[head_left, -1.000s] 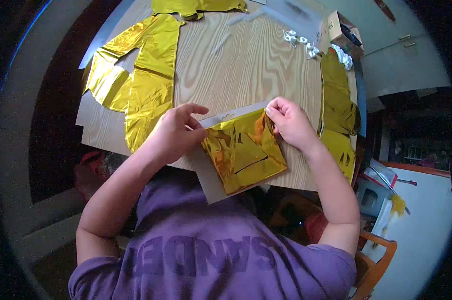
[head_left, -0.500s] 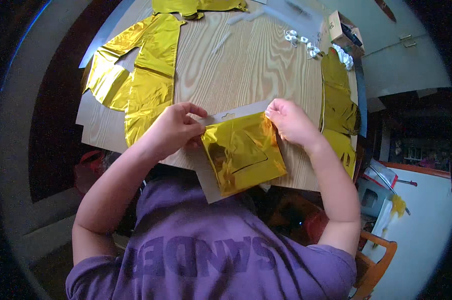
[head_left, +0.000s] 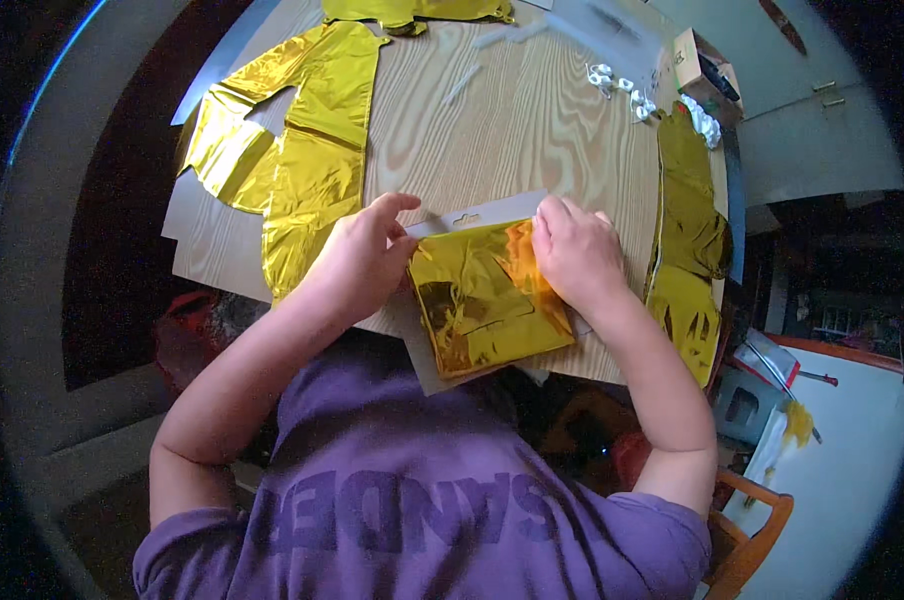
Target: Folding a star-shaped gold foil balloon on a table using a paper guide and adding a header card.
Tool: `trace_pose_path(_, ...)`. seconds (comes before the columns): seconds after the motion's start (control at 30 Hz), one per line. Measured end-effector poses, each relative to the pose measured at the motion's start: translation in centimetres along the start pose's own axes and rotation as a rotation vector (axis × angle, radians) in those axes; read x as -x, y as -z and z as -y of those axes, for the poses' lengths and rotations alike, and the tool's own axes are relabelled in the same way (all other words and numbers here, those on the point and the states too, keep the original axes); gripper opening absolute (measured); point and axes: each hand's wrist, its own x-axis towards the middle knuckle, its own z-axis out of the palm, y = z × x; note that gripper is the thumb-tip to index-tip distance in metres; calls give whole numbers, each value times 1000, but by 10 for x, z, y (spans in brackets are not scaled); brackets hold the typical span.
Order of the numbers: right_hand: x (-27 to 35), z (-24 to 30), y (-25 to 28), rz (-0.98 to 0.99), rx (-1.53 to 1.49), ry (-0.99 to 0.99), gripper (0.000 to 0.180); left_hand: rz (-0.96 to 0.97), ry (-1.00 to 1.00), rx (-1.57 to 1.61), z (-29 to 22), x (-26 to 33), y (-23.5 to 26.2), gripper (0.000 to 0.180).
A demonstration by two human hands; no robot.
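A folded, flat gold foil balloon (head_left: 482,300) lies against a pale sheet-like sleeve (head_left: 502,207) with a hanging slot at its top edge. The two overhang the table's near edge, slightly tilted. My left hand (head_left: 360,258) pinches the upper left corner, its forefinger raised. At the upper right corner, my right hand (head_left: 580,248) grips with its fingers curled over foil and sleeve. The fingertips of both hands are partly hidden. I cannot tell whether the foil is inside the sleeve or in front of it.
Flat gold foil balloons lie at the left (head_left: 317,140), far edge (head_left: 412,10) and right (head_left: 687,190) of the wood-grain table (head_left: 472,130). Small white objects (head_left: 622,88), clear plastic (head_left: 592,35) and a cardboard box (head_left: 702,70) sit far right. A wooden chair (head_left: 762,540) stands lower right.
My right hand has turned, its fingers now folded further over the upper right corner. The foil and sleeve have risen slightly. The whole view has shifted a little.
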Motion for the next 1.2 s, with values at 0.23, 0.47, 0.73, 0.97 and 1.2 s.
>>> trace_pose_path(0.23, 10, 0, -6, -185, 25, 84, 20, -158, -225, -223, 13, 4, -10, 39)
trace_pose_path(0.47, 36, 27, 26, -28, -146, 184, 51, -122, -158, -178, 8, 4, -8, 41)
trace_pose_path(0.73, 84, 30, 63, -48, -465, -440, 22, 32, -171, -696, -27, 7, 7, 35)
trace_pose_path(0.97, 104, 35, 49, 84, -448, -639, 26, 109, -741, -567, -52, -20, -41, 41)
trace_pose_path(1.2, 112, 40, 24, -114, -200, -491, 25, 68, -832, -450, -23, -41, -68, 42)
